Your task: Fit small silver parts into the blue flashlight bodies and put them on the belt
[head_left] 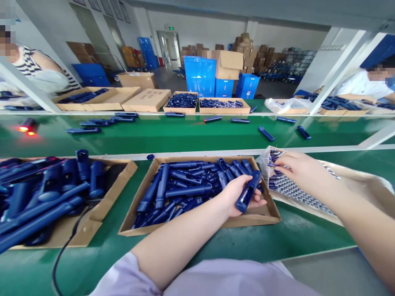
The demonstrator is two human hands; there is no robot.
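Note:
My left hand is wrapped round a dark blue tubular housing with an opening along its side, tilted over the right end of a cardboard tray. More blue housings fill that tray. To the right, my right hand pinches at the left end of a plastic-lined box. Many small striped, patterned parts lie in rows there, beneath the hand. A small dark piece shows by its fingertips, too small to make out clearly.
At the left stands another box of blue parts, with a black cable hanging over its front. Beyond a white rail, single blue housings lie on a green belt. People sit at both far sides.

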